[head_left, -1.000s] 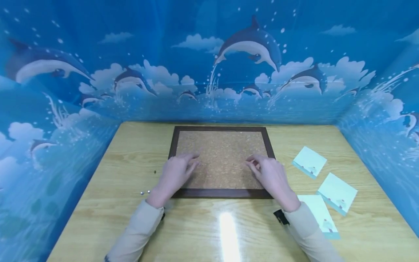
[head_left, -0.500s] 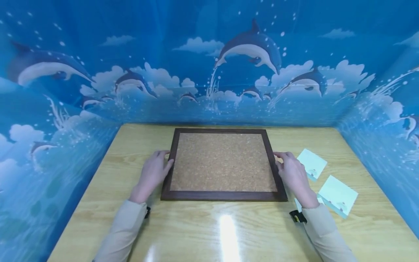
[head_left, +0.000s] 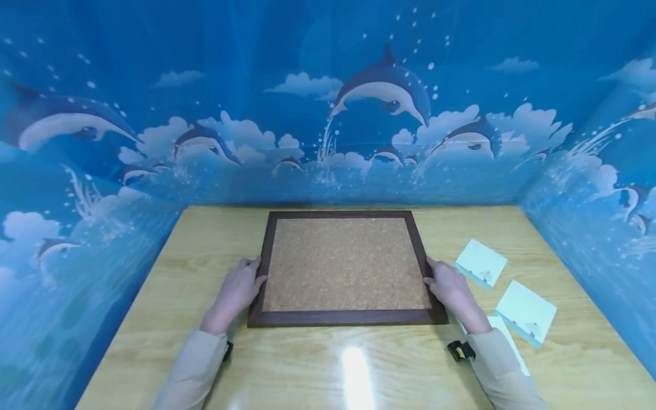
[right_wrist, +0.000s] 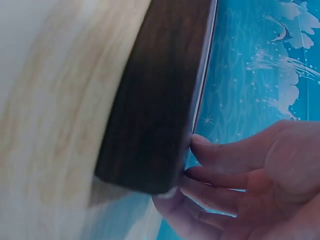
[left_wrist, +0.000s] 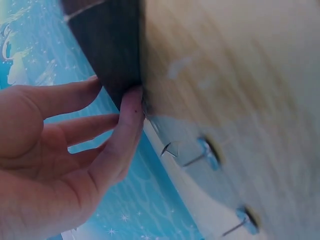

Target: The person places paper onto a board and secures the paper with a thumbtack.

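A corkboard (head_left: 348, 262) with a dark wooden frame lies flat on the table in the head view. My left hand (head_left: 237, 293) grips its left edge, with the thumb up against the frame. At the opposite edge, the right hand (head_left: 453, 290) holds the frame (right_wrist: 150, 100) between thumb and fingers. The left wrist view shows a thumb and fingers about a corner of the dark frame (left_wrist: 107, 45). Metal thumbtacks (left_wrist: 207, 154) lie on the table just beside that hand; the head view does not show them.
Pale green paper notes (head_left: 480, 263) lie to the right of the corkboard, one partly hidden under the right forearm. Black bands (head_left: 461, 351) sit at the wrists. A blue dolphin-print curtain (head_left: 328, 114) stands round the table's back and sides. Light glares off the table (head_left: 307, 364) in front.
Both hands have moved outward from above the cork surface to the corkboard's left and right edges, where they now hold its frame. The camera has tilted slightly; the board stays about in place.
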The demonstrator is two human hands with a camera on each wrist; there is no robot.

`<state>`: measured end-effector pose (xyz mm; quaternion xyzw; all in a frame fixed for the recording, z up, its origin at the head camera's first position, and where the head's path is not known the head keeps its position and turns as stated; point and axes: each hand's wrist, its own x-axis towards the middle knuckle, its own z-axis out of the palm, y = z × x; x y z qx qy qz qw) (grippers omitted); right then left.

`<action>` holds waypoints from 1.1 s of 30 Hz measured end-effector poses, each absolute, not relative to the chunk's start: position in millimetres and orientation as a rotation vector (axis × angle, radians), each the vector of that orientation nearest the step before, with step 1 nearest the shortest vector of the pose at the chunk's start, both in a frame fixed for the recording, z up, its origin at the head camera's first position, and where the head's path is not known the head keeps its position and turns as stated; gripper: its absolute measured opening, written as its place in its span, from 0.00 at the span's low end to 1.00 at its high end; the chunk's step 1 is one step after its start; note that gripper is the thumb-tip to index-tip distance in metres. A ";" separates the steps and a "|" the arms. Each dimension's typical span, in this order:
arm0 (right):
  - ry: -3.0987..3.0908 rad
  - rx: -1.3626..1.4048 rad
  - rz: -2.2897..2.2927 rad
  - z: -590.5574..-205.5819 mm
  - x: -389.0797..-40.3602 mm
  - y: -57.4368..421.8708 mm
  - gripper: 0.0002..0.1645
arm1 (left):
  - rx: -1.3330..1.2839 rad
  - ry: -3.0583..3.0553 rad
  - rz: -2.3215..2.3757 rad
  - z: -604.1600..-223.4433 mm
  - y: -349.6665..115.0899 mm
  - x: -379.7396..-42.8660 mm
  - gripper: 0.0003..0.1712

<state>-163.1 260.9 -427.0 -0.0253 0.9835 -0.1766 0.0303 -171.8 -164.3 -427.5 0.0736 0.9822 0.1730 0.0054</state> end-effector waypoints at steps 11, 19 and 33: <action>2.971 0.015 -0.588 -429.9 -150.4 260.1 0.32 | 0.254 3.119 0.492 -434.6 -162.2 -157.8 0.27; 2.990 -0.032 -0.563 -430.5 -143.6 257.0 0.32 | 0.220 3.124 0.502 -438.9 -163.7 -150.0 0.27; 3.038 -0.096 -0.496 -421.5 -140.4 262.2 0.32 | 0.257 3.148 0.514 -429.6 -162.8 -150.6 0.28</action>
